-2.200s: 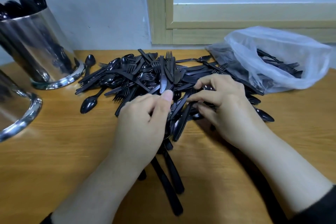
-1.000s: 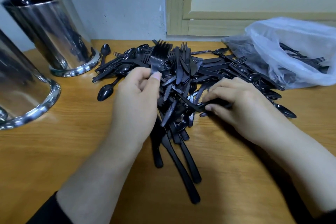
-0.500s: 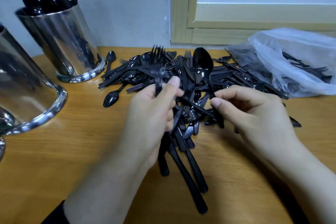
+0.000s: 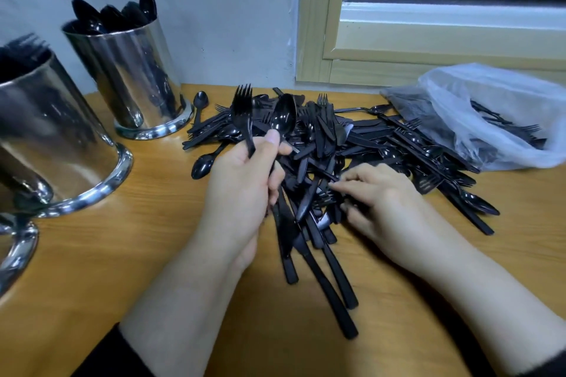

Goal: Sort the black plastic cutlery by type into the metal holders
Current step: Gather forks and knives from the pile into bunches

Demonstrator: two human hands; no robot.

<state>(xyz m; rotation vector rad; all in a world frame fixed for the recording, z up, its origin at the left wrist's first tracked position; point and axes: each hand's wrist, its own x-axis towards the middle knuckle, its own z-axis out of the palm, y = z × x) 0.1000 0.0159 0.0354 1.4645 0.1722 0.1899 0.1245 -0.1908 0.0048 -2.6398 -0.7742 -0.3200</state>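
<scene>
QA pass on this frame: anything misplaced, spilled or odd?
One thing: the left hand holds mixed types, a fork and a spoon, plus handles hanging below. Cutlery also spills from the bag onto the table. Holders stand upright; nothing looks damaged.

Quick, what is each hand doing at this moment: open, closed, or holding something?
Left hand: closed, holding a fork and a spoon upright.
Right hand: fingers curled into the cutlery pile; whether it grips a piece cannot be told.
</scene>
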